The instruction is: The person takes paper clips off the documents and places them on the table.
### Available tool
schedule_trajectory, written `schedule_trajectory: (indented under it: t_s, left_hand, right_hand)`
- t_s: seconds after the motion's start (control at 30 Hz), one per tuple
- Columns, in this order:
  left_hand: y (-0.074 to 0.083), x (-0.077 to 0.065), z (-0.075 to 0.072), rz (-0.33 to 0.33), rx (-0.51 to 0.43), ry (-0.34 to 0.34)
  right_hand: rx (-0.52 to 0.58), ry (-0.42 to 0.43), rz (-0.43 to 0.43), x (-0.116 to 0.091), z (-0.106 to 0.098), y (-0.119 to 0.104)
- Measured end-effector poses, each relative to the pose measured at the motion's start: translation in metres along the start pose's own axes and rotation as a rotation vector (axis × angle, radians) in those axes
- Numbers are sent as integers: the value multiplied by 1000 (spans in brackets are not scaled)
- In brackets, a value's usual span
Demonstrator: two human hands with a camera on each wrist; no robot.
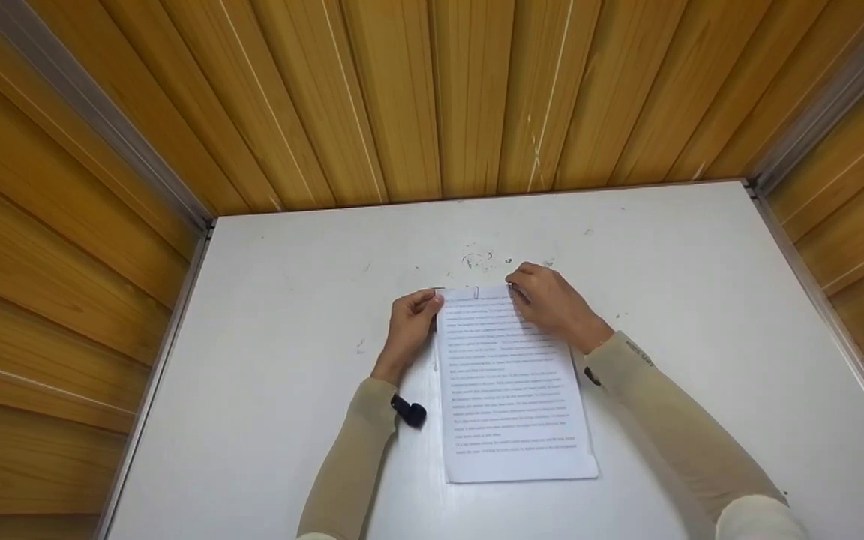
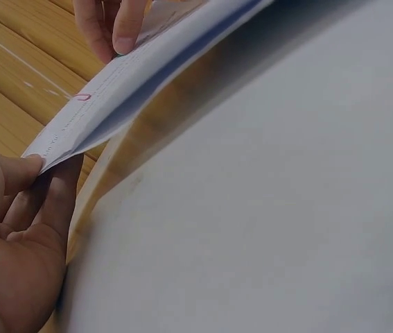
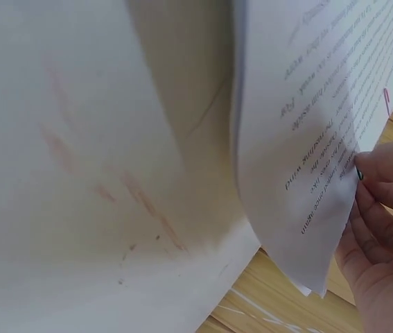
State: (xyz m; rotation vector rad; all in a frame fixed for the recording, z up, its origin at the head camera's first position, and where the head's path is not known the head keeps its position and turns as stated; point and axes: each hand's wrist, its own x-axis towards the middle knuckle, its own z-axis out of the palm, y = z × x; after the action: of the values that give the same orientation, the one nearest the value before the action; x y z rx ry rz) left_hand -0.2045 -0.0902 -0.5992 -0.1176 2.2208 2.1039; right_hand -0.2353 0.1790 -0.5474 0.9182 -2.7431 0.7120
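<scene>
A stack of printed paper sheets (image 1: 511, 397) lies lengthwise before me, its top edge raised in both wrist views. My left hand (image 1: 411, 322) pinches the top left corner, thumb on the printed face and fingers behind, as the left wrist view (image 2: 23, 236) also shows. A red paper clip (image 2: 83, 97) sits on the top edge, near its middle. Farther right along that edge, my right hand (image 1: 550, 300) pinches a small dark green paper clip (image 3: 360, 173) at the paper's edge. Most of this clip is hidden by the fingertips.
The white table (image 1: 274, 360) carries dark scuff marks beyond the paper. Yellow wood-look panels (image 1: 432, 97) stand behind it and at both sides, with metal corner posts. A black wrist camera (image 1: 409, 411) sits on the left sleeve.
</scene>
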Motion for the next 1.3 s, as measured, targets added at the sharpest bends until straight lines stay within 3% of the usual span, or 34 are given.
schedule_trajectory:
  t_s: [0.2, 0.8, 1.0, 1.3]
  left_hand:
    - [0, 0, 0, 2, -15, 0]
    - [2, 0, -1, 3, -4, -7]
    - [1, 0, 0, 14, 36, 9]
    - [0, 0, 0, 0, 47, 19]
  right_hand:
    - [19, 13, 39, 0, 0, 0]
    - [87, 25, 9, 2, 0, 4]
    - [145, 8, 52, 2, -4, 3]
    - [288, 24, 184, 2, -7, 8]
